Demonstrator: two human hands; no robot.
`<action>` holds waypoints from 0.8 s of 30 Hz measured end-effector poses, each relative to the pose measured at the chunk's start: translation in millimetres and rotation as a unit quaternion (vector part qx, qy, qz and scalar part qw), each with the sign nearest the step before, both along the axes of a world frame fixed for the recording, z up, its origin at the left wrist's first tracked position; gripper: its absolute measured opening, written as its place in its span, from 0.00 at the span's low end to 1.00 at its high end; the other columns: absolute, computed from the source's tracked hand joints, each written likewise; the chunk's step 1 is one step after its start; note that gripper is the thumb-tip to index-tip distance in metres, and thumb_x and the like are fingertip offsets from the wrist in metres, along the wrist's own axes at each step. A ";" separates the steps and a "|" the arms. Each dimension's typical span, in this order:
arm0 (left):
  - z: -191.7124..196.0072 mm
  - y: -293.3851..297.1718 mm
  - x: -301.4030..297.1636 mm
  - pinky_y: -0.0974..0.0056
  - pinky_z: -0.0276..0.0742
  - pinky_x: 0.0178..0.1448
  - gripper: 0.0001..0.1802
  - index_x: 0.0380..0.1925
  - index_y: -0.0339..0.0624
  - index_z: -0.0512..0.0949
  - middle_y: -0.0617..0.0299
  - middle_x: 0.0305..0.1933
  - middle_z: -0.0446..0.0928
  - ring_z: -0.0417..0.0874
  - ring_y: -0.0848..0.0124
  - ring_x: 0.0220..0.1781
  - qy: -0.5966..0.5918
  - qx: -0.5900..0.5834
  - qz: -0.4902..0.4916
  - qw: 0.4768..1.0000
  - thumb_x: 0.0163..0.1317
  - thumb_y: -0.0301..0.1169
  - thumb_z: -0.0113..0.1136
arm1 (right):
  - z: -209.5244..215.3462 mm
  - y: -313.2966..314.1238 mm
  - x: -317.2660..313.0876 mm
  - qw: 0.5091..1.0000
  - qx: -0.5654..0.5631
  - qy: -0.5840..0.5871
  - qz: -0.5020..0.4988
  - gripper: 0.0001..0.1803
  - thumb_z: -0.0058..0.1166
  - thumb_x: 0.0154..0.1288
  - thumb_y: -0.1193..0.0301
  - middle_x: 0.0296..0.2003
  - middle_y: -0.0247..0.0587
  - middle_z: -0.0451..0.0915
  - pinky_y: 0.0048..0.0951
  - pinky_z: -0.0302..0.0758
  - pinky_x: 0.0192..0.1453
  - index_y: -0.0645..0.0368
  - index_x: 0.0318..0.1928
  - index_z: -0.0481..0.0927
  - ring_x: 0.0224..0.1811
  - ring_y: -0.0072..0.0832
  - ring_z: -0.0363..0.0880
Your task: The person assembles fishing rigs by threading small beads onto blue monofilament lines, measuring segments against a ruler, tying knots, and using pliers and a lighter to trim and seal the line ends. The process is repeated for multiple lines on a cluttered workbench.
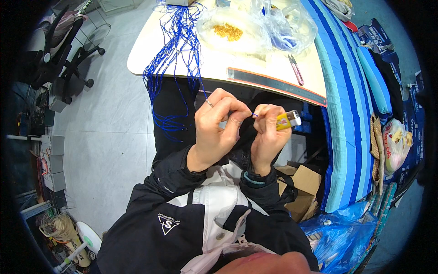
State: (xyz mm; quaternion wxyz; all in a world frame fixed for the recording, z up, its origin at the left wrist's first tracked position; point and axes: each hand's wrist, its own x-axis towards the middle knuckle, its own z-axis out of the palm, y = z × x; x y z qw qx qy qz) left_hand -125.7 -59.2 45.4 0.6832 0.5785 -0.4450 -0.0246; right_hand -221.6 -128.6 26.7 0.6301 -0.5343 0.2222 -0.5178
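In front of the table edge, my left hand (213, 127) is closed, thumb and forefinger pinching a thin blue cord (254, 114). The short end of that cord reaches across to my right hand (267, 137), whose thumb and forefinger meet at it. A yellow lighter (283, 121) is gripped in the same right hand, its metal top pointing outward to the right. No flame shows. Beside my left hand, a bundle of blue cords (175, 43) with small light beads hangs over the front edge of the white table (140, 57).
On the table lie a long ruler (276, 86), pink-handled thread snips (296, 71), a pile of gold beads (228, 32) on clear plastic, and a clear bag (294, 27). A blue striped mattress (346, 114) flanks the right side. An open cardboard box (305, 180) stands below.
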 end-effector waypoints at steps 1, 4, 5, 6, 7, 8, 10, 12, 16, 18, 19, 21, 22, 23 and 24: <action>0.0 1.1 0.6 0.67 0.71 0.28 0.05 0.26 0.34 0.79 0.58 0.27 0.73 0.76 0.68 0.25 0.009 0.002 -0.004 1.000 0.50 0.15 0.64 | 1.9 -3.2 -0.5 0.999 0.002 -0.034 0.019 0.14 0.47 0.76 0.66 0.32 0.40 0.80 0.15 0.54 0.24 0.62 0.34 0.75 0.21 0.09 0.60; -1.2 0.8 0.6 0.67 0.70 0.28 0.05 0.26 0.34 0.79 0.58 0.26 0.73 0.76 0.68 0.25 0.014 0.000 -0.005 1.000 0.51 0.15 0.64 | 4.7 -1.6 -3.2 0.998 -0.054 0.034 -0.007 0.12 0.52 0.73 0.65 0.37 0.40 0.80 0.15 0.60 0.27 0.64 0.40 0.77 0.24 0.11 0.63; -1.7 0.0 0.1 0.67 0.70 0.28 0.05 0.26 0.34 0.79 0.58 0.26 0.73 0.76 0.68 0.26 0.012 -0.002 -0.004 1.000 0.51 0.15 0.64 | 2.8 -0.7 0.4 0.994 -0.099 0.039 -0.005 0.11 0.53 0.72 0.67 0.37 0.40 0.80 0.16 0.62 0.28 0.64 0.38 0.77 0.25 0.13 0.66; -2.2 -0.6 -0.5 0.67 0.70 0.28 0.04 0.26 0.34 0.79 0.58 0.27 0.73 0.76 0.68 0.26 0.011 0.000 -0.004 1.000 0.50 0.15 0.63 | 0.7 0.9 3.1 0.989 -0.144 0.044 -0.004 0.10 0.54 0.72 0.68 0.37 0.40 0.80 0.17 0.64 0.30 0.64 0.37 0.77 0.26 0.15 0.68; -2.5 -0.8 -1.1 0.67 0.70 0.28 0.04 0.25 0.34 0.79 0.58 0.27 0.74 0.76 0.67 0.26 0.011 0.003 -0.004 1.000 0.50 0.15 0.63 | -1.2 2.4 4.1 0.990 -0.127 0.051 -0.020 0.10 0.52 0.73 0.71 0.33 0.41 0.79 0.20 0.67 0.32 0.64 0.33 0.77 0.28 0.19 0.71; -2.7 -0.7 -1.1 0.67 0.70 0.28 0.04 0.25 0.34 0.79 0.58 0.27 0.74 0.76 0.67 0.26 0.008 0.005 -0.003 1.000 0.50 0.15 0.63 | -2.9 1.2 5.0 0.994 -0.106 0.013 -0.016 0.11 0.51 0.73 0.71 0.31 0.40 0.79 0.20 0.67 0.33 0.64 0.33 0.77 0.28 0.19 0.71; -3.3 2.1 -1.9 0.66 0.71 0.29 0.04 0.25 0.34 0.79 0.57 0.27 0.74 0.76 0.67 0.26 -0.007 0.005 -0.002 1.000 0.50 0.14 0.62 | -5.0 -7.4 3.8 0.998 -0.057 -0.038 -0.006 0.11 0.50 0.74 0.72 0.27 0.39 0.78 0.19 0.67 0.33 0.64 0.32 0.76 0.28 0.18 0.72; -4.7 9.2 -0.3 0.66 0.71 0.29 0.05 0.25 0.34 0.79 0.57 0.27 0.74 0.77 0.67 0.26 -0.010 0.008 -0.005 1.000 0.49 0.14 0.61 | -2.4 -39.6 4.5 0.976 -0.109 0.174 -0.067 0.12 0.54 0.72 0.68 0.24 0.38 0.77 0.25 0.69 0.31 0.67 0.34 0.75 0.27 0.22 0.73; -15.5 32.2 7.2 0.66 0.71 0.31 0.08 0.28 0.38 0.81 0.58 0.30 0.74 0.77 0.65 0.28 -0.059 0.008 -0.083 0.995 0.48 0.14 0.63 | -1.6 -111.5 27.7 0.838 -0.321 0.408 -0.170 0.21 0.56 0.68 0.66 0.33 0.59 0.79 0.44 0.74 0.41 0.71 0.52 0.73 0.35 0.53 0.78; -23.3 44.3 8.7 0.66 0.67 0.31 0.12 0.29 0.39 0.81 0.59 0.31 0.74 0.74 0.67 0.28 -0.081 -0.012 -0.114 0.990 0.44 0.12 0.63 | -3.5 -127.0 35.2 0.770 -0.412 0.443 -0.203 0.20 0.54 0.69 0.67 0.40 0.62 0.79 0.45 0.74 0.46 0.71 0.54 0.72 0.41 0.56 0.78; -26.7 49.7 9.5 0.66 0.66 0.30 0.13 0.29 0.38 0.81 0.59 0.31 0.74 0.74 0.67 0.28 -0.090 -0.021 -0.123 0.988 0.43 0.11 0.63 | -4.5 -126.2 33.2 0.757 -0.443 0.430 -0.216 0.20 0.54 0.69 0.69 0.43 0.62 0.79 0.43 0.74 0.48 0.71 0.54 0.73 0.44 0.55 0.78; -30.4 61.4 11.7 0.65 0.69 0.31 0.12 0.30 0.38 0.80 0.58 0.32 0.74 0.75 0.65 0.28 -0.075 -0.020 -0.158 0.984 0.44 0.12 0.64 | -11.3 -105.4 23.9 0.829 -0.385 0.363 -0.181 0.18 0.54 0.69 0.69 0.43 0.59 0.80 0.40 0.75 0.47 0.72 0.52 0.74 0.44 0.50 0.80; -30.8 65.5 14.3 0.65 0.70 0.31 0.11 0.30 0.38 0.79 0.57 0.33 0.75 0.75 0.64 0.29 -0.070 -0.031 -0.177 0.981 0.46 0.14 0.65 | -14.7 -91.3 18.8 0.860 -0.357 0.329 -0.157 0.18 0.54 0.70 0.69 0.43 0.58 0.81 0.38 0.76 0.46 0.73 0.51 0.74 0.44 0.47 0.80; -30.0 69.6 16.0 0.65 0.70 0.31 0.12 0.31 0.37 0.78 0.56 0.34 0.75 0.75 0.63 0.29 -0.059 -0.041 -0.207 0.976 0.46 0.13 0.64 | -19.1 -75.0 14.3 0.922 -0.203 0.330 0.007 0.18 0.50 0.73 0.66 0.43 0.54 0.81 0.36 0.76 0.47 0.72 0.50 0.75 0.44 0.41 0.81; -28.3 74.5 18.7 0.64 0.72 0.33 0.12 0.32 0.36 0.78 0.56 0.34 0.75 0.76 0.62 0.31 -0.053 -0.029 -0.238 0.969 0.47 0.14 0.64 | -23.8 -59.9 12.8 0.934 -0.062 0.305 0.177 0.19 0.47 0.75 0.63 0.44 0.51 0.82 0.33 0.77 0.47 0.71 0.49 0.76 0.45 0.36 0.82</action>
